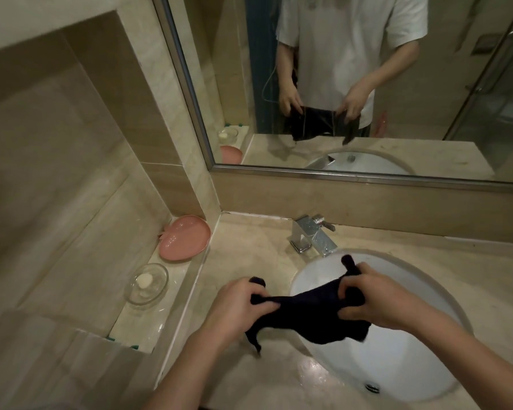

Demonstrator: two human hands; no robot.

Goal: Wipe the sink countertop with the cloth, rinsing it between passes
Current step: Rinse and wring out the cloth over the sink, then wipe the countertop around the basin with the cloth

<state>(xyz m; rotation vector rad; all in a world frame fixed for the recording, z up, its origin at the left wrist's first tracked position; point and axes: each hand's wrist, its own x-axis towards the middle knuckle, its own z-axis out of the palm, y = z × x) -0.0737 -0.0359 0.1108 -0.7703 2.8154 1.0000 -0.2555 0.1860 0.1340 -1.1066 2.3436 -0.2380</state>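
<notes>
Over the sink's [403, 377] left rim: dark, soft cloth [305, 313] stretched and bunched between both hands, one corner dangling toward the glossy, wet beige stone surface [249, 253]. Left hand [240, 306] fisted round the cloth's left end; right hand [376, 300] pinching its right end, fingers curled. White oval basin, square chrome tap [311, 235] behind.

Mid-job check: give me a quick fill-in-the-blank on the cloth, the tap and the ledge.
1. Both the left hand and the right hand keep a grip on the dark ____.
2. No ____ runs from the faucet.
3. The glass dish on the ledge holds a piece of ____.
4. The plate beside it is ____.

Missing: cloth; water; soap; pink
</notes>
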